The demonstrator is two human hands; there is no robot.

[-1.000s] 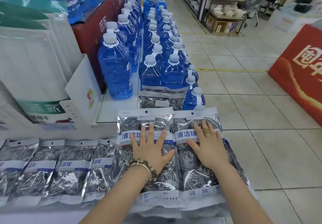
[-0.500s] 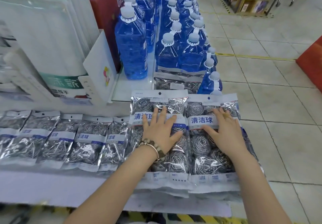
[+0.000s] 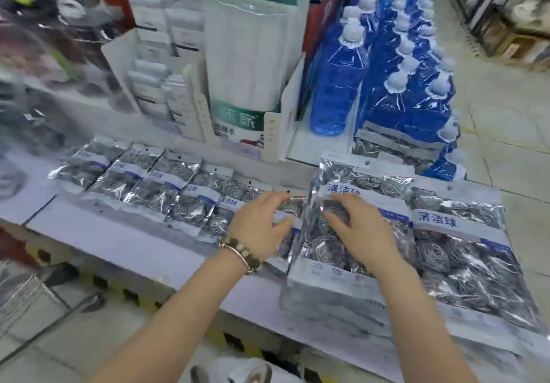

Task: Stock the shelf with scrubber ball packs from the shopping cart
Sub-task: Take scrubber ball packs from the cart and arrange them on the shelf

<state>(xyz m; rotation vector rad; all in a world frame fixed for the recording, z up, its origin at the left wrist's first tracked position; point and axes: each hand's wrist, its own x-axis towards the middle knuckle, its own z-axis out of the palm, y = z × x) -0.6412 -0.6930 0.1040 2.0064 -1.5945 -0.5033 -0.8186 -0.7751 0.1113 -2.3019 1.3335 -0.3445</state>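
Two stacks of large silver scrubber ball packs lie side by side on the low white shelf (image 3: pixel 166 251). My right hand (image 3: pixel 364 233) rests flat on top of the left stack (image 3: pixel 330 278), fingers spread over its blue label. My left hand (image 3: pixel 262 228), with a bead bracelet on the wrist, sits against that stack's left edge with fingers bent and thumb apart, over the last small pack. The right stack (image 3: pixel 464 251) is untouched. A row of several smaller scrubber ball packs (image 3: pixel 154 183) runs to the left along the shelf.
Behind the shelf stand tall white product bags (image 3: pixel 247 64) and white boxes (image 3: pixel 154 64). Blue bottles with white caps (image 3: pixel 398 82) fill the platform at the back right. Tiled aisle floor (image 3: pixel 506 120) lies on the right. Grey wire, perhaps the cart (image 3: pixel 20 293), shows at the lower left.
The view has swung left. My left hand slid off the top of the left stack to its left edge, and my right hand crossed from the right stack onto the left one.
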